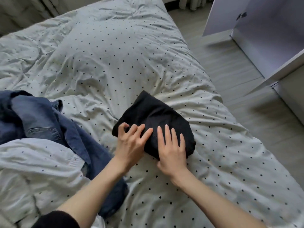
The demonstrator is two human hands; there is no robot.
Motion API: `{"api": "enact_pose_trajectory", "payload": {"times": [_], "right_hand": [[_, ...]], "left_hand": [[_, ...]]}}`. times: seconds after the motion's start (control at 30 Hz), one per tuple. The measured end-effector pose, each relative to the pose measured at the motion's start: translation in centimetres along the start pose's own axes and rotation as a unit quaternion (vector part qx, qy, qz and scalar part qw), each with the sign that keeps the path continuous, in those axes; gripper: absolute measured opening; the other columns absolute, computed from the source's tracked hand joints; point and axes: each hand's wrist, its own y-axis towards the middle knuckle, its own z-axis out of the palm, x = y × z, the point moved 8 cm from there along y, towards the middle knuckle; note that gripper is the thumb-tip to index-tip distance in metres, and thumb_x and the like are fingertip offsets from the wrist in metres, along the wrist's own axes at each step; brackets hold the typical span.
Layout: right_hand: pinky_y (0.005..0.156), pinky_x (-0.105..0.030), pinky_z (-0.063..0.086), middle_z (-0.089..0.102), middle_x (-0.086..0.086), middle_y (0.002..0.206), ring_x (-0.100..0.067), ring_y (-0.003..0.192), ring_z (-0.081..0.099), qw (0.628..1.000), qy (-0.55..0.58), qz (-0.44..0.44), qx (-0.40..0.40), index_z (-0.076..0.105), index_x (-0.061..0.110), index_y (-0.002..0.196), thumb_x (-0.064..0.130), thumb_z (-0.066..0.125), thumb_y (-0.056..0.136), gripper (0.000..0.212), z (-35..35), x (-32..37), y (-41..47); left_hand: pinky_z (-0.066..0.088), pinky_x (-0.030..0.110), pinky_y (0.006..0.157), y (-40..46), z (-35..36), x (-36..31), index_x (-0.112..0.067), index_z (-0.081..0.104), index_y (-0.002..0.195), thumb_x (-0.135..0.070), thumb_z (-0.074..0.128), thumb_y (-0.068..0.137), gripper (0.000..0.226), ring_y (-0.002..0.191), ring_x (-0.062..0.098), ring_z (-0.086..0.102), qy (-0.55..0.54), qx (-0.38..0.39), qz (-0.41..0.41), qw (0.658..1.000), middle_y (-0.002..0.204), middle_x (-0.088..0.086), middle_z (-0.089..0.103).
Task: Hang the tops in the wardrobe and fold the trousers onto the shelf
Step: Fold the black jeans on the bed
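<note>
The black trousers (153, 122) lie folded into a compact bundle on the bed (102, 55), just right of the frame's centre. The left hand (131, 142) rests on their near left edge, fingers spread and loosely bent, thumb at the fabric's edge; the right hand (171, 148) presses flat on top, fingers straight and slightly apart. The cloth looks soft, light and limp, so the fold would likely slump if lifted by one corner; better to slide both palms under the near edge. Jeans (42, 122) lie crumpled at left; the wardrobe (263, 38) stands open at upper right.
</note>
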Motion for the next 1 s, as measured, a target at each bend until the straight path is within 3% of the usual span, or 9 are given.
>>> {"api": "enact_pose_trajectory", "payload": {"times": [0.13, 0.27, 0.33, 0.5, 0.6, 0.73, 0.83, 1.0], "right_hand": [[0.073, -0.04, 0.058, 0.069, -0.014, 0.11, -0.028, 0.093, 0.069, 0.995, -0.03, -0.052, -0.079, 0.072, 0.009, 0.106, 0.008, 0.08, 0.046, 0.061, -2.1, -0.9, -1.8], [0.063, -0.033, 0.056, 0.073, -0.01, 0.094, -0.026, 0.077, 0.069, 0.979, -0.048, -0.096, -0.172, 0.074, 0.011, 0.091, 0.004, 0.064, 0.065, 0.029, -6.7, -1.6, -3.2], [0.063, -0.032, 0.055, 0.072, -0.009, 0.09, -0.026, 0.074, 0.068, 0.972, -0.059, -0.103, -0.202, 0.073, 0.011, 0.089, 0.002, 0.047, 0.074, 0.031, -8.9, -2.1, -5.1], [0.067, -0.034, 0.055, 0.071, -0.011, 0.094, -0.029, 0.078, 0.068, 0.967, -0.088, -0.064, -0.231, 0.073, 0.01, 0.091, 0.001, 0.041, 0.075, 0.037, -13.5, -5.3, -13.1], [0.069, -0.037, 0.056, 0.071, -0.013, 0.097, -0.032, 0.081, 0.068, 0.959, -0.129, -0.019, -0.251, 0.073, 0.009, 0.094, -0.001, 0.039, 0.074, 0.041, -17.0, -9.7, -18.0], [0.071, -0.039, 0.055, 0.07, -0.014, 0.098, -0.032, 0.083, 0.068, 0.943, -0.186, 0.022, -0.277, 0.072, 0.011, 0.096, -0.006, 0.054, 0.066, 0.039, -21.2, -15.6, -23.6], [0.073, -0.039, 0.055, 0.07, -0.013, 0.099, -0.032, 0.084, 0.067, 0.927, -0.212, 0.062, -0.304, 0.071, 0.011, 0.097, -0.005, 0.045, 0.073, 0.039, -24.5, -21.4, -29.0], [0.074, -0.04, 0.056, 0.07, -0.014, 0.1, -0.033, 0.085, 0.067, 0.896, -0.237, 0.108, -0.359, 0.072, 0.01, 0.098, -0.002, 0.034, 0.082, 0.043, -29.7, -32.3, -35.7]], "left_hand": [[0.038, 0.041, 0.077, -1.6, -2.1, -2.7, -0.015, 0.073, 0.096, -0.003, 0.069, 0.059, 0.04, 0.07, 0.024, 0.061, -0.002, 0.002, -0.014, 1.0, 0.082, 0.005, 0.066], [0.048, 0.05, 0.088, -1.4, -3.9, -3.1, -0.01, 0.068, 0.103, -0.003, 0.067, 0.066, 0.038, 0.096, 0.032, 0.064, 0.006, 0.003, 0.004, 1.0, 0.105, 0.013, 0.066], [0.046, 0.057, 0.093, -1.5, -5.4, -4.2, -0.009, 0.067, 0.103, -0.002, 0.055, 0.074, 0.032, 0.111, 0.036, 0.06, -0.009, -0.001, 0.016, 1.0, 0.117, 0.016, 0.064], [0.046, 0.058, 0.092, -1.2, -10.4, -11.2, -0.008, 0.069, 0.095, -0.004, 0.038, 0.085, 0.033, 0.108, 0.032, 0.063, -0.066, -0.047, 0.06, 0.995, 0.115, 0.01, 0.067], [0.049, 0.054, 0.09, 0.2, -13.6, -17.3, -0.006, 0.07, 0.095, -0.003, 0.04, 0.087, 0.032, 0.107, 0.031, 0.064, -0.127, -0.089, 0.086, 0.984, 0.113, 0.01, 0.068], [0.051, 0.051, 0.089, 2.8, -17.1, -25.3, -0.003, 0.07, 0.098, -0.001, 0.039, 0.086, 0.034, 0.107, 0.031, 0.064, -0.161, -0.114, 0.123, 0.973, 0.114, 0.011, 0.068], [0.051, 0.05, 0.09, 5.4, -20.2, -33.1, -0.004, 0.07, 0.1, -0.003, 0.039, 0.086, 0.033, 0.11, 0.031, 0.062, -0.169, -0.136, 0.184, 0.959, 0.116, 0.012, 0.067], [0.05, 0.047, 0.093, 11.0, -24.0, -45.5, -0.005, 0.069, 0.098, 0.006, 0.065, 0.072, 0.029, 0.114, 0.033, 0.059, -0.157, -0.175, 0.256, 0.938, 0.118, 0.014, 0.066]]}}
